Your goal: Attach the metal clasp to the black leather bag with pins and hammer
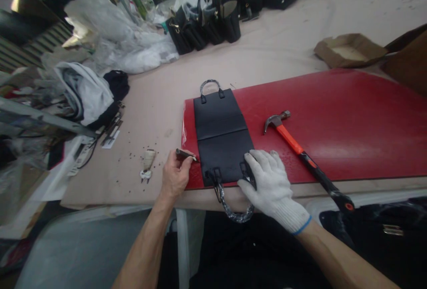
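Note:
A black leather bag panel (222, 122) lies flat on a red board, with a crease across its middle. Plastic-wrapped handles are fixed at both ends, the far handle (210, 82) and the near handle (233, 215), which hangs past the board's front edge. My bare left hand (175, 175) is closed around a short dark rod-shaped tool (182, 153) just left of the panel; its exact kind is unclear. In a white knit glove, my right hand (268, 182) rests with fingers stretched out on the panel's near right corner. To its right lies a claw hammer (293, 142) with an orange and black handle.
The red board (340, 129) spans the table (147, 102). A small wire-like tool (147, 164) lies at left amid dark specks. Several black bags (207, 24) stand at the back, near a person's hands. A brown cardboard tray (350, 49) sits back right. Plastic wrapping (133, 49) heaps at left.

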Available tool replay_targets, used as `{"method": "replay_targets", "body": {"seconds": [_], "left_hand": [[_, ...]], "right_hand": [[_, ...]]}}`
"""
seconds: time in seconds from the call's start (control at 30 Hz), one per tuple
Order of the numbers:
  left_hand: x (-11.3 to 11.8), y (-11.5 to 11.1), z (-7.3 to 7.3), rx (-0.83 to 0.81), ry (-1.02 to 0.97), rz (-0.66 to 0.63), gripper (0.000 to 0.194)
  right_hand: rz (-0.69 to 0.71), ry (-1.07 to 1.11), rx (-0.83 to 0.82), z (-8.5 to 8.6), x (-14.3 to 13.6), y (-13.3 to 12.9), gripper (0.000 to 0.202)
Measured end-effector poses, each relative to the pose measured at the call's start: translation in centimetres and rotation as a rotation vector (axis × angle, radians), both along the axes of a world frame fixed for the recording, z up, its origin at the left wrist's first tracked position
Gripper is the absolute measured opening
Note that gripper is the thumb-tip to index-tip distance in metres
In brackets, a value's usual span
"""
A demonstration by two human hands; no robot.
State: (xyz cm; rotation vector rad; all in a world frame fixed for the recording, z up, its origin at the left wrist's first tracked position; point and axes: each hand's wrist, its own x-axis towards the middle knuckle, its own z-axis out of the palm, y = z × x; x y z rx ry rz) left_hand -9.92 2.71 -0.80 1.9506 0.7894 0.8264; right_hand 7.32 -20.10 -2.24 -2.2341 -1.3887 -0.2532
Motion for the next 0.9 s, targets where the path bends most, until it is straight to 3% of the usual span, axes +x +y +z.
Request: {"method": "replay_targets", "body": {"seconds": [0.17,0.3,0.4,0.57,0.7,0.9], "left_hand": [[-0.5,0.6,-1.4,-0.021,-0.013,0.011,0.030],[-0.7,0.4,-1.4,-0.035,0.000,0.073,0.028],[-0.1,-1.4,-0.7,-0.116,-0.137,0.065,0.026],[1.8,-5.1,-1.0,-0.267,-0.211,-0.110,0.022],[2.5,-6.0,-1.9,-0.203,-0.159,-0.145,0.017],[2.4,-5.7,-2.0,-0.064,-0.115,-0.169,0.016]], "right_hand": [[-0.003,0.011,-0.010,-0.1,0.0,-0.1,0.060],[0.000,0.013,-0.011,-0.1,0.0,0.0,0.060],[0.002,0.005,-0.010,-0.1,0.0,0.0,0.060],[-0.011,-0.002,-0.012,-0.1,0.0,-0.1,0.059],[-0.006,0.011,-0.014,0.0,0.0,-0.2,0.058],[-0.007,0.035,-0.021,-0.1,0.0,-0.1,0.060]]}}
